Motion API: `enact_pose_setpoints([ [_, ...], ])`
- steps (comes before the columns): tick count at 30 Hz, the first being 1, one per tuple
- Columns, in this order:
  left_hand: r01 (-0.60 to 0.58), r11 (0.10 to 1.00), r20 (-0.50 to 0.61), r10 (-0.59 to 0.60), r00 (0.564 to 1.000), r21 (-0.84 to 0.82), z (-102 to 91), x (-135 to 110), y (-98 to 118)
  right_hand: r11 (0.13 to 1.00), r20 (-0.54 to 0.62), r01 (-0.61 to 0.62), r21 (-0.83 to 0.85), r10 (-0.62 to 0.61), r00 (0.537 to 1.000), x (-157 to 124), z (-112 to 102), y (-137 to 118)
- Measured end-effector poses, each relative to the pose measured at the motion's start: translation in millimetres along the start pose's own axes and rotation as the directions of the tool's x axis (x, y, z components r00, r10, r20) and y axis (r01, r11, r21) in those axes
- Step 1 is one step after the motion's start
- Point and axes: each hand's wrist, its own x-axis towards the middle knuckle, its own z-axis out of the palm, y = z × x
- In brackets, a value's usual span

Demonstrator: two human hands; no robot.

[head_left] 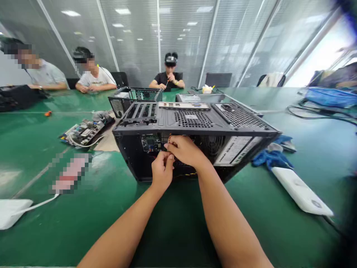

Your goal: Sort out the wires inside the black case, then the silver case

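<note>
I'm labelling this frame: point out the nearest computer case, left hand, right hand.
Computer case [201,120], head view: upper perforated panel.
Left hand [162,170], head view: thumb side.
Right hand [186,149], head view: its back.

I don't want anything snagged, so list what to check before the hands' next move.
1. Case supported: ok, rests on the table.
2. Near side open: ok, an inner board shows.
3. Left hand and right hand at the opening: ok, close together.
4. Fingers gripping something: cannot tell, too small.
5. Power strip apart from the hands: ok, off to the right.
6. Loose board apart from the hands: ok, off to the left.
</note>
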Motion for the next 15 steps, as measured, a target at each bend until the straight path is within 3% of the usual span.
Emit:
enact_pose_setpoints([
  [15, -0.066, 0.996, -0.005, 0.067, 0.998, 0.058, -0.7, -0.3, 5.8, 1.0, -0.018, 0.016, -0.017, -0.016, 1.0, -0.9, -2.3, -0.5],
])
